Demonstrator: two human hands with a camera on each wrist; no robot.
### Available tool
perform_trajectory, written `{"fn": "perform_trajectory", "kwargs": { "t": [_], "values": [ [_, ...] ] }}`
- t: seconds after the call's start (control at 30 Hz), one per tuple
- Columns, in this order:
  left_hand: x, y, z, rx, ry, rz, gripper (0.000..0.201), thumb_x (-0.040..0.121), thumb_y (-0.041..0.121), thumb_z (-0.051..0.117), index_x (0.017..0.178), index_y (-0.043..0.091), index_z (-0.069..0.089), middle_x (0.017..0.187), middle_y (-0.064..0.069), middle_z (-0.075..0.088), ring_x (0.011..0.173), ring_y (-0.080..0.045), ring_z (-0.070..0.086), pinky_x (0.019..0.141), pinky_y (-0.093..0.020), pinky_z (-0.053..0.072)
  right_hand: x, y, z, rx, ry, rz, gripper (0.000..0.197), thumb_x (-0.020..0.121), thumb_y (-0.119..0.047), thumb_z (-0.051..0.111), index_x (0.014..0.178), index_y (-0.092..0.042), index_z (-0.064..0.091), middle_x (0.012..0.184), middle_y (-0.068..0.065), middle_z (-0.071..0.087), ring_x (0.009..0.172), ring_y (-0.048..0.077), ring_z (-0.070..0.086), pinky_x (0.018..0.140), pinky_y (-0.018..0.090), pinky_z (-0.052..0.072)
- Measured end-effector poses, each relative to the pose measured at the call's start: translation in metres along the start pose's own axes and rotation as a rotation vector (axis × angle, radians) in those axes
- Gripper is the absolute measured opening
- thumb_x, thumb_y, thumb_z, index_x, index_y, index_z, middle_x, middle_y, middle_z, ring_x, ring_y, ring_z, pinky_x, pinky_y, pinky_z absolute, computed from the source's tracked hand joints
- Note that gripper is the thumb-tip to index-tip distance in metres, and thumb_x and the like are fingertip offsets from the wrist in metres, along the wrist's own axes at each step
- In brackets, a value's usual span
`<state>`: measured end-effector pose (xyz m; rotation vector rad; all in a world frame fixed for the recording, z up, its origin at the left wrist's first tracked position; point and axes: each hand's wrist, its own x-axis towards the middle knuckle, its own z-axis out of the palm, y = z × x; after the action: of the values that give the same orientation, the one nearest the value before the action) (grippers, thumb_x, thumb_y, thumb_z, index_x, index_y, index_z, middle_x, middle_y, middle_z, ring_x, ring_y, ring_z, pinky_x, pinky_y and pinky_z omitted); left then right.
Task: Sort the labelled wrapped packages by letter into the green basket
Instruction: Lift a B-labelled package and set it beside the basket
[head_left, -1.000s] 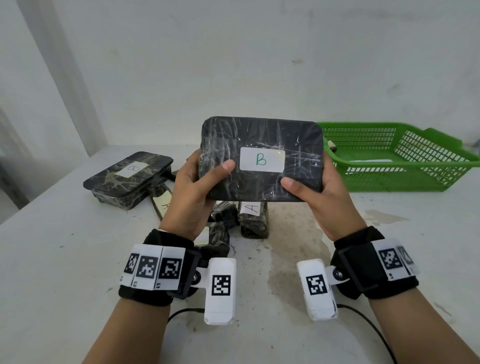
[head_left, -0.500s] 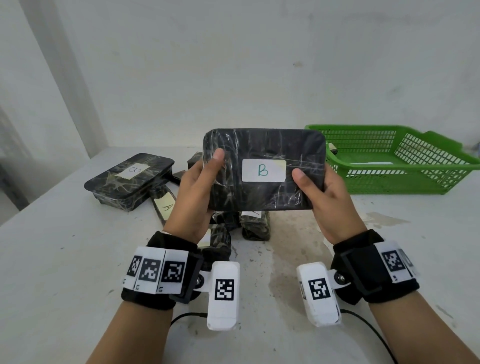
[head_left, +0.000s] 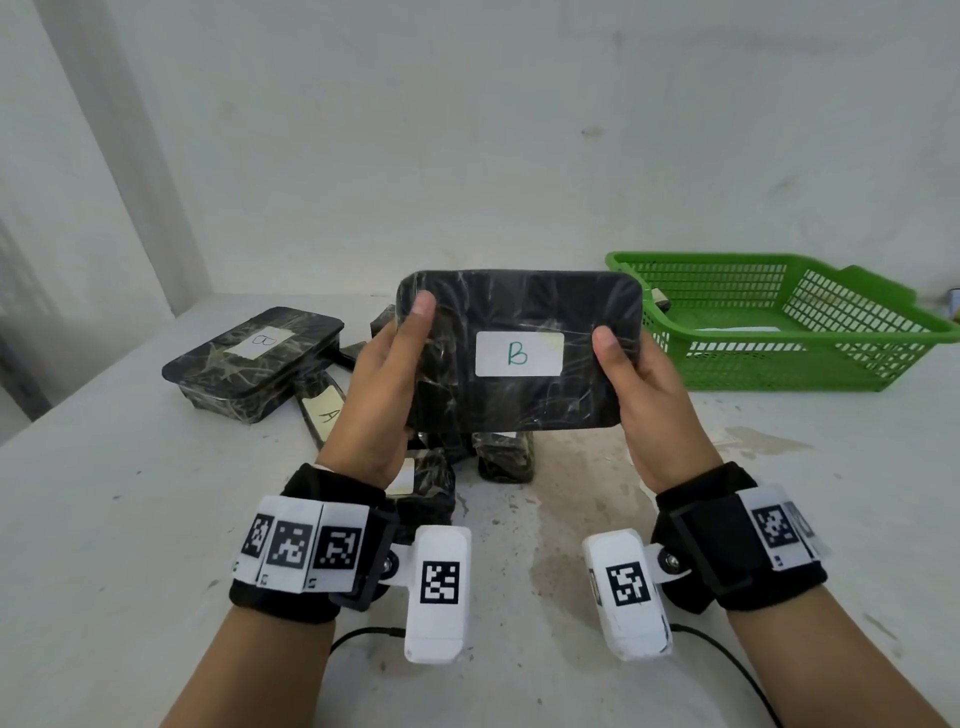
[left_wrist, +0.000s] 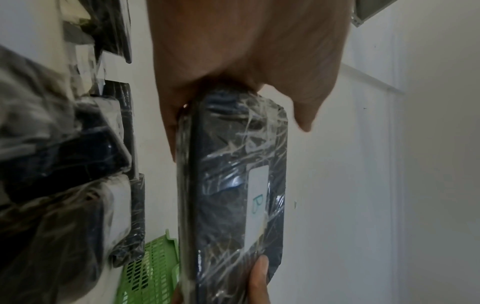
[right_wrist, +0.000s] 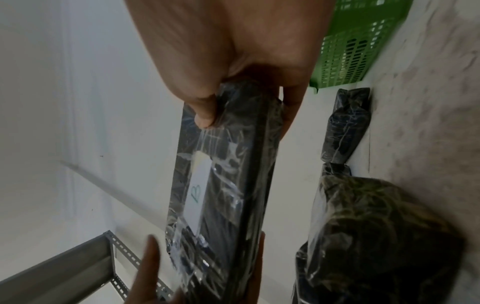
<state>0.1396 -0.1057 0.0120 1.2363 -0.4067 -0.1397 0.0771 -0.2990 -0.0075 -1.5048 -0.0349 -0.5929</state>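
Note:
A black film-wrapped package with a white label reading B (head_left: 519, 400) is held upright above the table, label facing me. My left hand (head_left: 384, 374) holds its left end, fingers behind, thumb pointing up along the top-left corner. In the left wrist view the thumb stands slightly off the B package (left_wrist: 228, 195). My right hand (head_left: 644, 384) pinches the right end of the B package (right_wrist: 223, 185), thumb on the front. The green basket (head_left: 779, 364) stands at the right rear.
A second B package (head_left: 254, 358) lies flat at the left, with a slim A package (head_left: 322, 410) beside it. Small wrapped packages (head_left: 504, 452) sit on the table under the held one. The basket holds a white sheet (head_left: 737, 328). A wall closes the back.
My left thumb has gone from lying across the package's face to pointing up at its top-left corner. The package has sunk a little and shifted slightly towards the basket.

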Motion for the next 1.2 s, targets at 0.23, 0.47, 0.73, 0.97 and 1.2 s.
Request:
{"fn": "perform_trajectory", "kwargs": {
  "t": [0.23, 0.47, 0.73, 0.97, 1.2],
  "values": [
    [-0.0013, -0.0013, 0.0025, 0.066, 0.051, 0.060, 0.041, 0.095, 0.038, 0.050, 0.113, 0.004, 0.065, 0.109, -0.010, 0.074, 0.107, -0.024, 0.070, 0.099, -0.048, 0.053, -0.0012, -0.0105, 0.0035, 0.086, -0.025, 0.014, 0.056, 0.085, -0.051, 0.056, 0.129, -0.017, 0.059, 0.124, 0.001, 0.069, 0.119, 0.017, 0.063, 0.108, 0.046, 0.045],
    [0.0001, -0.0002, -0.0002, 0.078, -0.070, -0.024, 0.065, 0.086, 0.065, 0.057, 0.132, 0.019, 0.060, 0.130, 0.000, 0.067, 0.127, -0.018, 0.058, 0.112, -0.050, 0.038, -0.0001, -0.0026, 0.0063, 0.102, 0.106, -0.020, 0.052, 0.090, -0.046, 0.056, 0.134, -0.020, 0.057, 0.135, -0.001, 0.063, 0.129, 0.015, 0.055, 0.114, 0.045, 0.037],
    [-0.0019, -0.0043, 0.0032, 0.112, 0.039, 0.011, 0.051, 0.082, 0.048, 0.057, 0.115, 0.010, 0.064, 0.110, -0.006, 0.075, 0.107, -0.020, 0.070, 0.096, -0.046, 0.054, -0.0034, -0.0085, 0.0093, 0.127, 0.091, -0.016, 0.039, 0.099, -0.041, 0.049, 0.121, -0.012, 0.065, 0.121, 0.007, 0.070, 0.117, 0.024, 0.064, 0.107, 0.050, 0.045],
    [-0.0042, -0.0020, 0.0034, 0.130, -0.063, -0.016, 0.067, 0.080, 0.062, 0.068, 0.129, 0.016, 0.062, 0.124, -0.001, 0.070, 0.121, -0.019, 0.062, 0.108, -0.050, 0.043, 0.0002, -0.0044, 0.0056, 0.042, 0.231, -0.115, 0.020, 0.091, -0.047, 0.062, 0.093, -0.028, 0.069, 0.100, -0.002, 0.071, 0.102, 0.019, 0.066, 0.102, 0.051, 0.049],
    [-0.0042, -0.0057, 0.0073, 0.240, 0.098, 0.089, 0.030, 0.083, 0.037, 0.071, 0.104, 0.016, 0.069, 0.101, -0.001, 0.076, 0.099, -0.017, 0.072, 0.098, -0.045, 0.054, -0.0032, -0.0010, 0.0100, 0.087, 0.143, -0.025, 0.049, 0.084, -0.048, 0.059, 0.113, -0.010, 0.065, 0.111, 0.005, 0.073, 0.108, 0.021, 0.068, 0.097, 0.038, 0.053]
  ]
}}
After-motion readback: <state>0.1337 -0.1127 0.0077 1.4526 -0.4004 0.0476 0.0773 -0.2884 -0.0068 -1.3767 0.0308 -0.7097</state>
